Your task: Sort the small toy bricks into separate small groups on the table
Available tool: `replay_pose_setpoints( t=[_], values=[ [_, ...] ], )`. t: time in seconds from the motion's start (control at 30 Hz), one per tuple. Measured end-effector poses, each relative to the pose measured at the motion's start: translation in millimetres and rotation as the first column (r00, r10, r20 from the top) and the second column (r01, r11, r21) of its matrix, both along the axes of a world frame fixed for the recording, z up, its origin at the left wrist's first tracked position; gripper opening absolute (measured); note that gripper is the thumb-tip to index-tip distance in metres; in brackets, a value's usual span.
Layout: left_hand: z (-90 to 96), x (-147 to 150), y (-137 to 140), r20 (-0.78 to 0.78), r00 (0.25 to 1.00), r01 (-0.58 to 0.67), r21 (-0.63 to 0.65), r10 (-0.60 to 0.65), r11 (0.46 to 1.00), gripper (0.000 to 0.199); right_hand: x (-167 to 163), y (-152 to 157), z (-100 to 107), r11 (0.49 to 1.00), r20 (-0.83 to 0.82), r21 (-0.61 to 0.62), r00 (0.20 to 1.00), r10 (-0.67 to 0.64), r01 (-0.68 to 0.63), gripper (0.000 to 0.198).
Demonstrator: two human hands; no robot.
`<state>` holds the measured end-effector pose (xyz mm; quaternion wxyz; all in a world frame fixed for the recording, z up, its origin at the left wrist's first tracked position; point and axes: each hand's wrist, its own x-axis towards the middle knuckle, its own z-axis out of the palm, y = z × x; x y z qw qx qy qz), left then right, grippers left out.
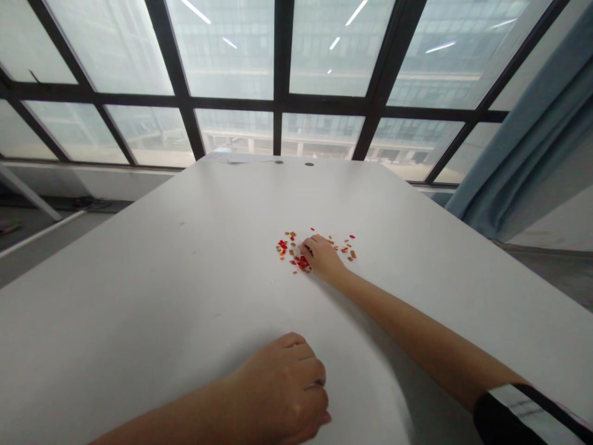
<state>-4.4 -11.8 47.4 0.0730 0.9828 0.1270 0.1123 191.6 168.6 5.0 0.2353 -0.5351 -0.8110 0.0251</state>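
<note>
Small flat pieces (282, 245) in red, orange, brown and pale yellow lie scattered near the middle of the white table (217, 247). My right hand (323, 256) reaches in among them from the right, palm down. Its fingers are bent together at a red cluster (302, 263), and the fingertips are too small to show what is between them. Closer to me, apart from the pieces, my left hand (287, 386) is held low over the near table as a loose fist. The inside of that fist is hidden.
More loose pieces (352, 254) lie just right of my right hand. Two dark round spots (309, 164) and some pale sheets (227, 159) are at the table's far edge. Beyond stand tall windows (231, 49) with dark frames, and a blue curtain (519, 142) hangs at right.
</note>
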Motion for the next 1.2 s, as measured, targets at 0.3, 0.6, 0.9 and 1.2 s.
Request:
replay_pose_setpoints(
  t=[0.3, 0.6, 0.9, 1.2],
  values=[
    [-0.2, 1, -1, 0.033, 0.999, -0.002, -0.013, 0.002, 1.000, 0.020, 62, -14, 22, 0.990, -0.224, -0.025, 0.965, -0.139, 0.137, 0.039],
    [0.6, 1, 0, 0.042, 0.999, -0.004, -0.016, 0.005, 1.000, 0.018, 43, 2, 16, 0.964, -0.449, -0.133, 0.853, -0.265, 0.229, 0.052],
    [-3.4, -1, 3, 0.080, 0.997, -0.008, -0.011, 0.009, 1.000, 0.019, 31, 6, 20, 0.965, -0.484, -0.151, 0.835, -0.263, 0.216, 0.058],
    [-8.1, 3, 3, 0.222, 0.973, -0.059, -0.043, 0.067, 0.997, 0.013, 48, 6, 17, 0.950, -0.377, -0.113, 0.872, -0.313, 0.292, 0.044]
  ],
)
